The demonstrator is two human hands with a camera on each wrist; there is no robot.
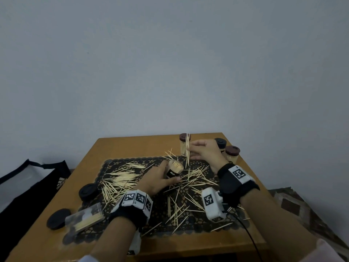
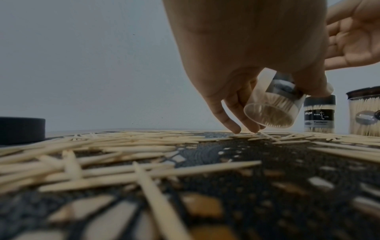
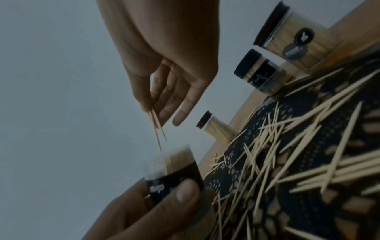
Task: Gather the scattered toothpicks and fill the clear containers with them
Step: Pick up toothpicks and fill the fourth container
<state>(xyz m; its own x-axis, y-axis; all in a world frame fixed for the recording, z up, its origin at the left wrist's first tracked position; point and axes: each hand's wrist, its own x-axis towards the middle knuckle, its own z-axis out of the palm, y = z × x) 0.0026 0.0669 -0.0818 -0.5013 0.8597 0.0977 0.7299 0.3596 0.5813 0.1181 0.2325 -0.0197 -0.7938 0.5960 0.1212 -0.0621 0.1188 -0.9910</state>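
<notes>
My left hand grips an open clear container with a black label, tilted and lifted off the dark lace mat; it is packed nearly full of toothpicks. In the left wrist view the container hangs above the mat, thumb on its label. My right hand pinches a small bunch of toothpicks upright, just right of and above the container's mouth. The right wrist view shows the bunch pointing down at the container. Loose toothpicks lie scattered over the mat.
Three capped, filled containers stand at the table's far right. Two black lids and a clear container lying on its side sit at the left. A black bag is beside the table.
</notes>
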